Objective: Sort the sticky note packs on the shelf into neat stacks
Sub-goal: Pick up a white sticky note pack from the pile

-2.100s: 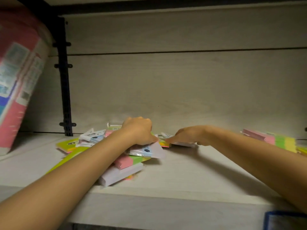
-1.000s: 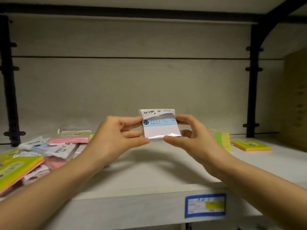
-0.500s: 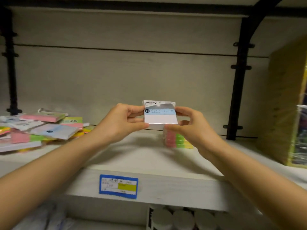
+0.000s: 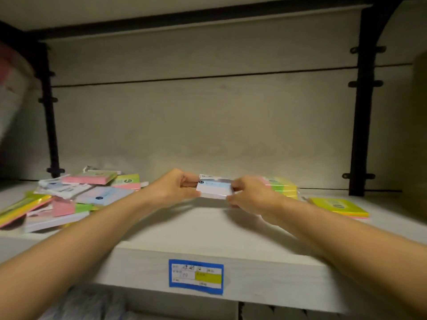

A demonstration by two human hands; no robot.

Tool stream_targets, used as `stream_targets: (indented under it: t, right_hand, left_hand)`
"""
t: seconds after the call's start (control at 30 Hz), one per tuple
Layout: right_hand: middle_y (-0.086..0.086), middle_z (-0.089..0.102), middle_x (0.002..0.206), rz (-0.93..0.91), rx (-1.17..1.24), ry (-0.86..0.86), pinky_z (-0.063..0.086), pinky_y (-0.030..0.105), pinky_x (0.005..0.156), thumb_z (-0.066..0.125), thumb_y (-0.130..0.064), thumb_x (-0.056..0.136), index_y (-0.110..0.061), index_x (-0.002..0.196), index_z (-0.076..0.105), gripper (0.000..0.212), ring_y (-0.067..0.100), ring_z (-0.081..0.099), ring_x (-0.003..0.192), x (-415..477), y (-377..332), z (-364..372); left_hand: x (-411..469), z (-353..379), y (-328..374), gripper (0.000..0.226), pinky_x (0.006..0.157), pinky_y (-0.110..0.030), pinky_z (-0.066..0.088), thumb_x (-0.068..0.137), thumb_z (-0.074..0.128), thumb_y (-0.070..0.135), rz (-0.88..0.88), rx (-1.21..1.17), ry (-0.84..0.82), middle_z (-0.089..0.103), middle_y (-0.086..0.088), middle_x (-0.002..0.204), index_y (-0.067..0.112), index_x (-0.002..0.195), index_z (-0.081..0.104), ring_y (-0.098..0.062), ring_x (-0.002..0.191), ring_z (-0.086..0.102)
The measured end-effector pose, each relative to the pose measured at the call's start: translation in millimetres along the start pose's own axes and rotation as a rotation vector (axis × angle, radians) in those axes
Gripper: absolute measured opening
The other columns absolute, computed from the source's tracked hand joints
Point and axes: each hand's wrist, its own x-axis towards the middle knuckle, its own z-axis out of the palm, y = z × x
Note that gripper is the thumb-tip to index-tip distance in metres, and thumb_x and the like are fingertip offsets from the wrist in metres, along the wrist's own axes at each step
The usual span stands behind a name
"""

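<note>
Closest to where the person stands, the front lip of the shelf (image 4: pixel 265 262) carries a blue-bordered price label (image 4: pixel 196 276), and both bare forearms reach over that lip towards the middle of the board.

A little further in, the two hands meet around one white and pale-blue pack (image 4: pixel 216 188). The left hand (image 4: pixel 172 189) pinches its left end, thumb under and fingers curled over the top. The right hand (image 4: pixel 250 196) pinches the right end in the same narrow way. So the pack sits squarely between them, its long side running left to right along the shelf, its face tipped up and slightly towards the person. It looks to be just above the board, or barely touching it; the blur makes that hard to settle.

Neither hand is nearer, since each has an end. What seems to matter for the set-down is what lies to each side. Just behind and beside the right hand stands a short tidy stack of pink, green and yellow pads (image 4: pixel 280 187), with a flat yellow pack (image 4: pixel 338 205) further right. Well apart on the left sprawls the unsorted heap (image 4: pixel 76 197), packs overlapping at all angles.

I would judge the pack is being lowered onto bare board in the centre, perhaps to start a new stack, squared to the front edge.

Beyond everything, the pale back panel (image 4: pixel 208 123) rises between two black uprights.
</note>
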Motion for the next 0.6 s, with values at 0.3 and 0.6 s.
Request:
stream_targets:
  t: [0.3, 0.6]
  right_hand:
    - [0.014, 0.051, 0.134, -0.011, -0.341, -0.226, 0.037, 0.023, 0.088, 0.037, -0.021, 0.096, -0.006, 0.123, 0.051, 0.034, 0.026, 0.049, 0.121, 1.4, 6.8, 10.3]
    - [-0.002, 0.041, 0.145, -0.339, -0.278, -0.037, 0.025, 0.024, 0.107, 0.041, -0.026, 0.097, -0.021, 0.137, 0.04, 0.041, 0.014, 0.037, 0.133, -25.3, -17.4, -10.0]
  left_hand:
    - [7.0, 14.2, -7.8, 0.016, 0.088, -0.036, 0.045, 0.095, 0.043, 0.025, 0.011, 0.707, -0.146, 0.048, -0.009, 0.084, 0.018, 0.082, 0.046, -0.022, 0.082, 0.051]
    - [-18.1, -13.0, 12.6, 0.028, 0.092, -0.035, 0.049, 0.092, 0.05, 0.027, -0.005, 0.591, 0.208, 0.072, -0.007, 0.108, 0.009, 0.106, 0.066, -0.024, 0.102, 0.064]
